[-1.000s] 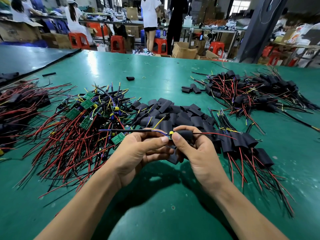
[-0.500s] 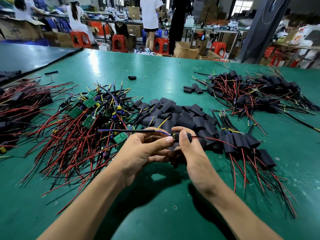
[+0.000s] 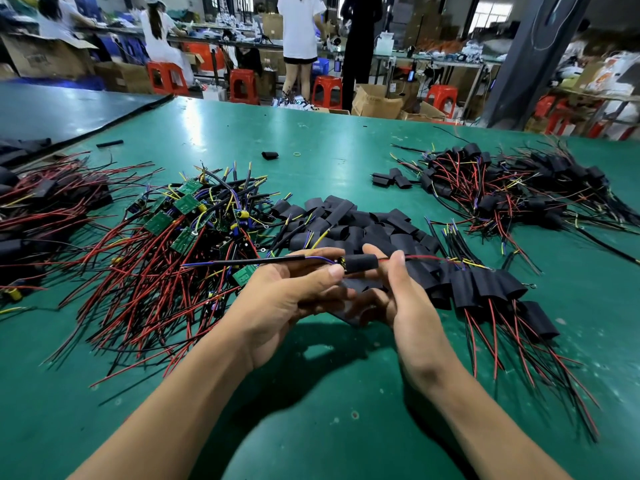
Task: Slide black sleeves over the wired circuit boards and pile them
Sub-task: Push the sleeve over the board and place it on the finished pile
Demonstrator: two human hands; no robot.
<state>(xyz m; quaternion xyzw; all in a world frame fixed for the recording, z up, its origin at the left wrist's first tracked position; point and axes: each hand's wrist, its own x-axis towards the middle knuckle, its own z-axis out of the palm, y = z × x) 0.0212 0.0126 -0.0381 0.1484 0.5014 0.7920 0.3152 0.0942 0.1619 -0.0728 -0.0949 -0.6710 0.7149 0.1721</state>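
Note:
My left hand (image 3: 291,299) pinches the wires of a wired circuit board just left of a black sleeve (image 3: 361,263) that covers the board. My right hand (image 3: 398,292) has its thumb and fingers round the sleeve's right end, where red wires come out. Bare green boards with red and black wires (image 3: 180,220) lie heaped to the left. Loose black sleeves (image 3: 349,223) lie in a heap behind my hands. Sleeved boards (image 3: 485,289) are piled to the right of my right hand.
A second big pile of sleeved boards (image 3: 512,192) lies at the far right, another (image 3: 41,209) at the far left. A stray sleeve (image 3: 269,155) lies on the green table (image 3: 311,427). People, red stools and cardboard boxes stand beyond the table's far edge.
The sleeve has slid left along the wires over the board, close to my left thumb. My right fingers have loosened and spread round its right end.

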